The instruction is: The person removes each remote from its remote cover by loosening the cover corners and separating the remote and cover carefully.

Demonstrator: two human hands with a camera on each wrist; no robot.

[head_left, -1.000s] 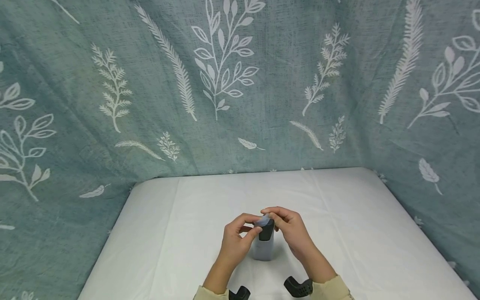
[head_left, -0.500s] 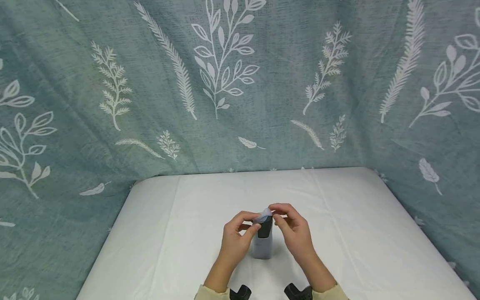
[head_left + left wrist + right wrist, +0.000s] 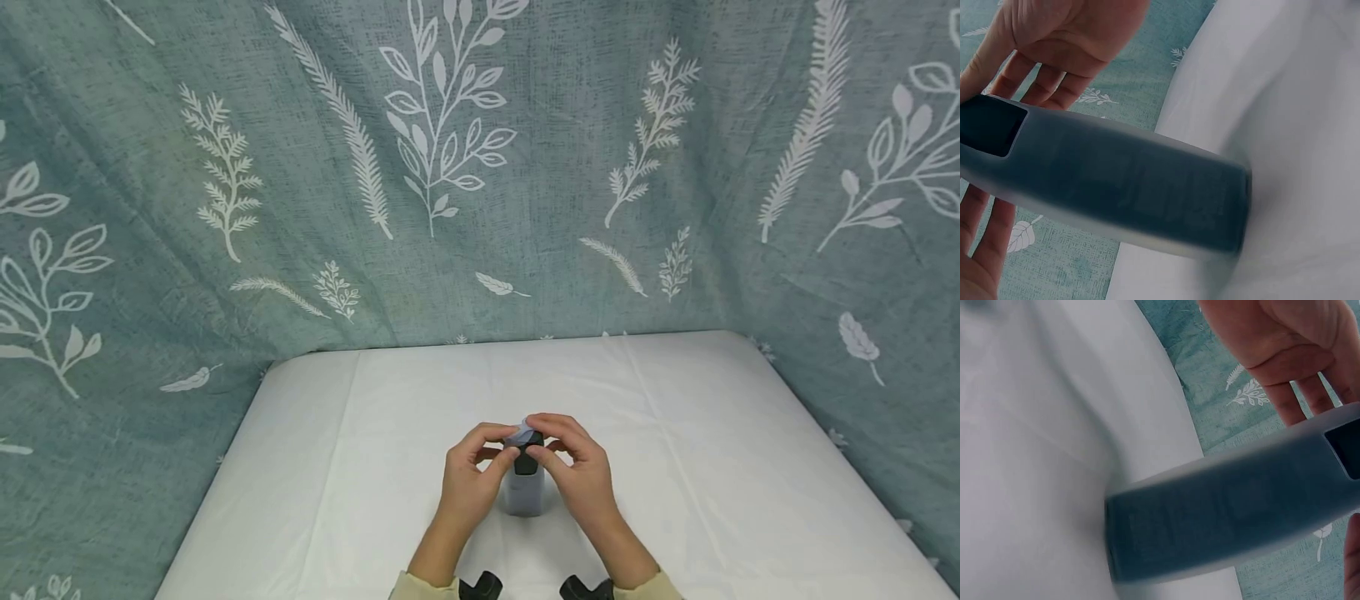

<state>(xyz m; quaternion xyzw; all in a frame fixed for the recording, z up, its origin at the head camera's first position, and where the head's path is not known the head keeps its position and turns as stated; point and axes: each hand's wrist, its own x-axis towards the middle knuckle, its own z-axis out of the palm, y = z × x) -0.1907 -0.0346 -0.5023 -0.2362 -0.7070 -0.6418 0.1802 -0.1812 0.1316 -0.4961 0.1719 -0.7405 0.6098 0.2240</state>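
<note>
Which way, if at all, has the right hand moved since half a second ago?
Yes: judged against the printed leaf on the backdrop, the right hand has shifted left, toward the left hand.

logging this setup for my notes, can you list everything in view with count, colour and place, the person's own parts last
tall grey object: 1, grey, upright on the white surface
dark panel: 1, black, on the object's upper front
pale piece: 1, light blue-grey, at the object's top between the hands; whether it is attached is unclear
white surface: 1, white, under the object
patterned fabric: count unclear, blue-green with white leaf prints, behind and beside the surface
wrist devices: 2, black, near the cuffs
sleeves: 2, beige, bottom edge
left hand: 1, bare, at the object's top
right hand: 1, bare, at the object's top
</note>
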